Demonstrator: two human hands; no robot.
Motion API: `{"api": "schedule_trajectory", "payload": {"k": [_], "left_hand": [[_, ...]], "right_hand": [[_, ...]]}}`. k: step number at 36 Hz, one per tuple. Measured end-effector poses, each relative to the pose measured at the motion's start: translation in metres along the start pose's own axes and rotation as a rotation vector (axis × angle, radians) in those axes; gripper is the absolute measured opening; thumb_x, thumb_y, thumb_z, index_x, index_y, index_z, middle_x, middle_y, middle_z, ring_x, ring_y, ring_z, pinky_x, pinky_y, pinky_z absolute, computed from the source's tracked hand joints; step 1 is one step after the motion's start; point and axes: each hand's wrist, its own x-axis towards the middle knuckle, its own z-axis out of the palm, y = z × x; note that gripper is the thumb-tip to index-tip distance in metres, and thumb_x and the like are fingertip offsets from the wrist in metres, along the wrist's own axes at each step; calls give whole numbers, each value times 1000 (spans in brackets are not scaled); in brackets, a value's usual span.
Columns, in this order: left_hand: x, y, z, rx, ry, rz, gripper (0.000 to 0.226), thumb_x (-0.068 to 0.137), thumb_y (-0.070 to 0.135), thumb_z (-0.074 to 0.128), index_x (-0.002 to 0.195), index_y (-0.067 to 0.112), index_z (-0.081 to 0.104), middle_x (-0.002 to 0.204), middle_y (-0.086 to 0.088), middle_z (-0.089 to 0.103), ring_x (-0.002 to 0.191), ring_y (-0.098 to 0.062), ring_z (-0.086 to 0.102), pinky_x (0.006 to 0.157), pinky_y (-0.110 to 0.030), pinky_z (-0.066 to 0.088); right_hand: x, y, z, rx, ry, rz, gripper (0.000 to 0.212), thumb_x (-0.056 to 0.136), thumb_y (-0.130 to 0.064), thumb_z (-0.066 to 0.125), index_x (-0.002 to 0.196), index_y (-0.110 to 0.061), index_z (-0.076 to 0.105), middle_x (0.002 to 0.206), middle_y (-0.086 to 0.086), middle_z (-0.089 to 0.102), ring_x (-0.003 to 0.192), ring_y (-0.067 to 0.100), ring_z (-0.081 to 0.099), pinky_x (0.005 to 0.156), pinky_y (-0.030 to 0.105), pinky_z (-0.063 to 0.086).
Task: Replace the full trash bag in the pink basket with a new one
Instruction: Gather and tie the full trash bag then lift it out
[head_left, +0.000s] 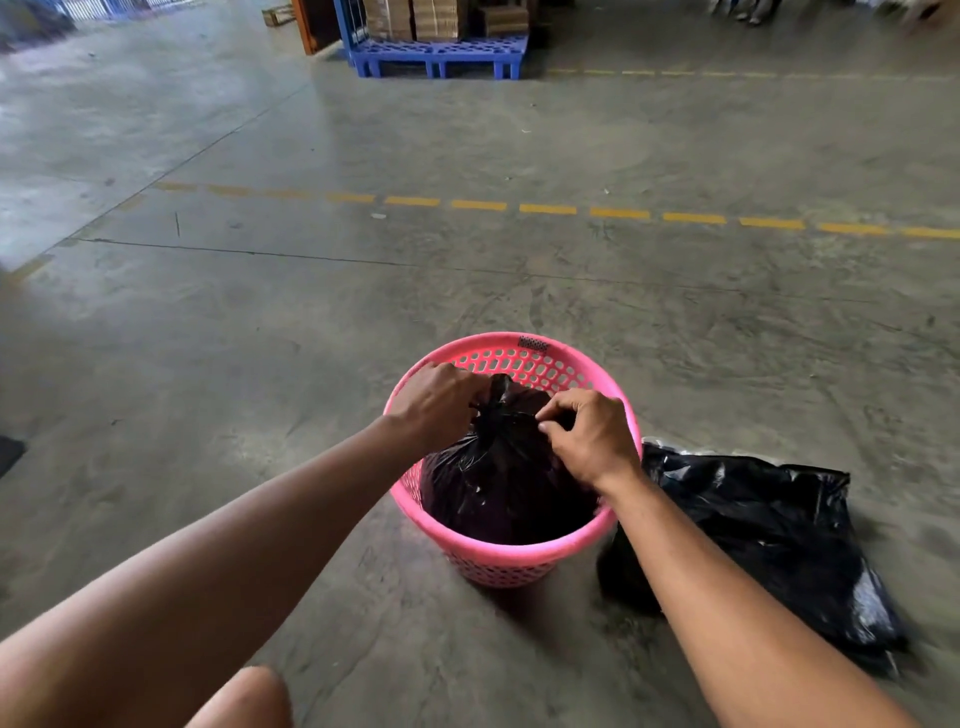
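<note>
A pink perforated basket (524, 556) stands on the concrete floor in front of me. Inside it sits a full black trash bag (498, 483), its top gathered into a twisted neck. My left hand (436, 402) grips the left side of that neck. My right hand (589, 439) pinches the neck's right side with thumb and fingers. A flat, empty black trash bag (769, 530) lies on the floor just right of the basket, partly under my right forearm.
The grey concrete floor (311, 338) is crossed by a dashed yellow line (550, 209). A blue pallet (441, 57) with cardboard boxes stands far back. My knee (244, 699) shows at the bottom edge.
</note>
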Motion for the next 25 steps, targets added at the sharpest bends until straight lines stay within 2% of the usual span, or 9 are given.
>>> {"api": "schedule_trajectory", "payload": {"k": [4,7,11,13,16,18,20,23,25], "left_hand": [[-6,-3,8,35,35,-18,52,70,46,28,85,23,72,81,1,77,83,-26,71,86,-34,49],[-11,-5,17,150,1,-41,32,77,38,42,83,26,71,78,5,75,88,-23,70,97,-38,37],[-15,-16,25,211,-23,-129,16,77,42,61,84,32,70,78,11,71,105,-21,56,85,-37,32],[-18,-17,26,50,-8,-166,25,75,44,58,95,36,71,88,12,72,105,-21,59,88,-39,39],[-20,-9,25,-174,74,-163,46,69,53,53,112,41,67,106,8,63,109,-20,57,100,-43,43],[-20,-1,23,-193,28,-114,55,69,57,54,121,43,63,115,6,57,112,-19,52,101,-43,42],[-19,8,21,-133,-60,-64,58,72,60,57,127,43,60,120,6,55,115,-19,51,99,-43,43],[-15,16,24,-22,-153,-30,48,83,58,60,126,37,61,124,6,62,119,-22,53,100,-44,42],[-10,21,26,-40,-143,-46,35,88,50,62,117,30,66,118,3,67,114,-24,60,97,-42,44]], "right_hand": [[1,10,0,-151,-30,-22,12,76,-11,72,79,-20,79,90,0,80,94,21,73,88,27,50],[-1,16,0,-225,-70,-14,14,77,-11,70,80,-21,79,88,0,80,91,22,73,92,29,52],[-6,23,2,-264,-100,-39,15,79,-14,67,83,-23,79,92,-3,79,93,22,72,93,33,53],[-10,26,1,-244,-41,-121,14,79,-21,68,88,-25,77,93,-5,76,93,22,69,92,38,53],[-18,34,-6,-238,232,-184,26,76,-28,70,102,-24,73,103,-2,64,98,22,58,92,40,48],[-27,37,-13,-195,459,-87,31,76,-25,69,107,-19,70,106,6,59,100,27,56,90,41,48],[-40,40,-14,-83,565,101,32,79,-23,68,110,-13,64,106,12,59,100,33,60,86,43,51],[-57,42,-7,117,483,464,40,86,-38,59,115,-11,59,112,17,67,103,38,65,84,42,50],[-64,43,-2,180,389,591,39,93,-41,55,117,-10,60,113,21,71,105,42,66,86,43,49]]}}
